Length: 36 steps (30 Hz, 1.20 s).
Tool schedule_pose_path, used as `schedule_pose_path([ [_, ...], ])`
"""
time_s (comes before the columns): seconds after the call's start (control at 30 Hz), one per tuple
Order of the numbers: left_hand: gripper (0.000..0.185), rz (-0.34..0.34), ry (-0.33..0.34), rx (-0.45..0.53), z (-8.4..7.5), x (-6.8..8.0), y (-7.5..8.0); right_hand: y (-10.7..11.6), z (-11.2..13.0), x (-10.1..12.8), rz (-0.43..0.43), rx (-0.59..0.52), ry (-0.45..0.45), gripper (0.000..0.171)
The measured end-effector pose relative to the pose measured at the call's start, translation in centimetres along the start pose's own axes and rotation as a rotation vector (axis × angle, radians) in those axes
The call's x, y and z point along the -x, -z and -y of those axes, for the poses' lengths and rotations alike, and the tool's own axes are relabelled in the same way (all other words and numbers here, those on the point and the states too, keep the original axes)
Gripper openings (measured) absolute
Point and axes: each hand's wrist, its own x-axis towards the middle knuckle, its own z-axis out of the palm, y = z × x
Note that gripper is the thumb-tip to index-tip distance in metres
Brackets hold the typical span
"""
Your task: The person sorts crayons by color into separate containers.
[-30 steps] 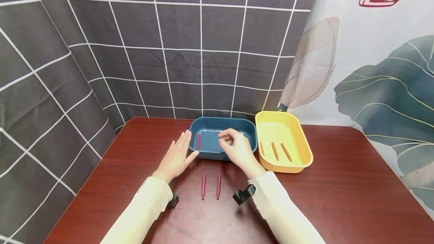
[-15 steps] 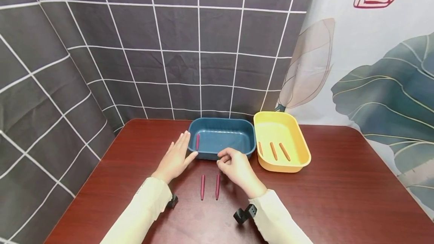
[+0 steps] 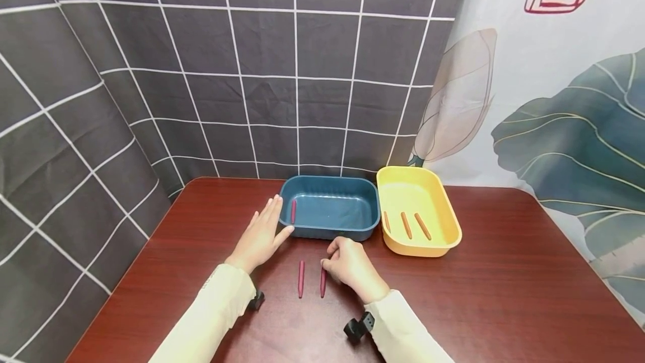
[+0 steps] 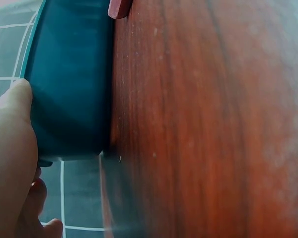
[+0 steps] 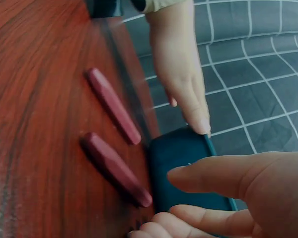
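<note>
- Centrally, a dark teal rectangular plastic tray (image 3: 328,208) with rounded corners and a smooth glossy wall sits on the reddish-brown wood-grain table (image 3: 504,296); all places below are given relative to this tray.
- Left hand (image 3: 261,235): fingers straight and together, palm flat against the tray's left end wall, holding nothing; the thumb tip sits at the tray's near corner.
- Right hand (image 3: 349,261): just in front of the tray's near wall, fingers curled, fingertips at the upper end of one slim maroon matte stick with tapered ends (image 3: 323,282). Whether it is pinched cannot be told.
- A second matching maroon stick (image 3: 300,279) lies parallel, just left of it, apart from both hands.
- A third maroon stick (image 3: 293,211) lies inside the tray by its left wall.
- Right of the tray, touching it, sits a yellow plastic rounded tray (image 3: 443,242) holding three orange sticks (image 3: 407,225).
</note>
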Motion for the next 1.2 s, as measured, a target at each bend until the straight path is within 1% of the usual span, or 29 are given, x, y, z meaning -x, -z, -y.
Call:
schedule_pose_path([
  [0.13,0.083,0.001,0.001,-0.004,0.0,-0.1,0.1,-0.3,0.0,0.0,-0.014,0.112,0.028,0.021],
  [0.23,0.083,0.001,0.0,-0.002,-0.1,-0.2,0.2,-0.5,-0.2,-0.1,-0.02,0.153,0.049,0.025],
  [0.47,0.083,0.002,0.002,0.0,-0.2,-0.2,0.2,-0.8,-0.5,0.0,0.012,0.137,0.048,0.038],
  [0.73,0.084,0.009,0.007,0.006,-0.2,-0.2,0.1,-1.1,-0.3,0.1,-0.007,0.184,0.04,0.038],
  [1.0,0.083,-0.005,0.002,0.013,-0.1,0.0,0.1,-1.2,-0.3,0.2,-0.006,0.183,0.025,0.043],
  [1.1,0.083,-0.001,0.007,0.013,-0.1,0.0,0.1,-1.2,-0.3,0.3,-0.016,0.178,0.025,0.04],
  [1.2,0.083,0.003,0.008,0.008,-0.2,0.0,0.1,-1.2,-0.4,0.4,-0.024,0.151,0.032,0.032],
])
